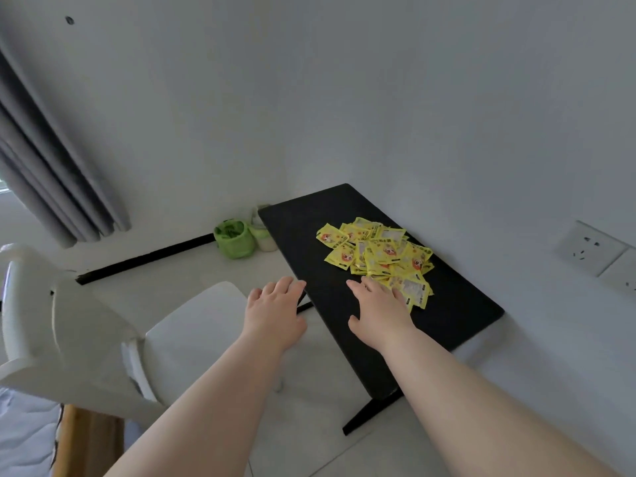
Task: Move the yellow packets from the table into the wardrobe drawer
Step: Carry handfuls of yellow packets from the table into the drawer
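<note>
Reaching forward from the bottom of the view, two bare forearms stretch toward a black bench (pixel 457 315) set against a white wall. Left hand (pixel 273 311) hovers palm down at the bench's near-left edge, fingers loosely spread, grip wide and holding nothing. Right hand (pixel 378 309) lies palm down over the bench top, fingers extended, its fingertips (pixel 395 290) touching the near end of the pile of yellow packets (pixel 378 256); grip wide, nothing pinched between the fingers. The packets lie flat in a loose overlapping heap on the middle of the bench, the heap's long axis running from the right hand away toward the far-left corner, single packets turned every which way. Left of the arms stands a white chair (pixel 103 339). Farther off on the floor, just beside the bench's far corner, sits a green bag (pixel 235 241), and grey curtains (pixel 51 187) hang at far left
</note>
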